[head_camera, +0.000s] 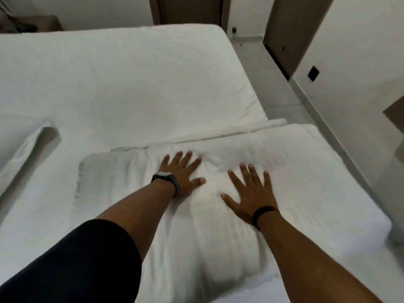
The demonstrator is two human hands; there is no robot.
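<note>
A white pillow (306,171) lies across the near right part of a bed covered with a white sheet (131,84). My left hand (182,171), with a dark watch on its wrist, presses flat on the pillow's middle, fingers spread. My right hand (249,193), a dark band on its wrist, lies flat and spread on the pillow just to the right. The cloth dents and wrinkles around both palms.
A second white pillow (24,154) lies at the left edge of the bed. Grey floor (269,84) runs along the bed's right side to a white wall (360,62) with a dark socket (313,73). Dark doors (188,9) stand at the far end.
</note>
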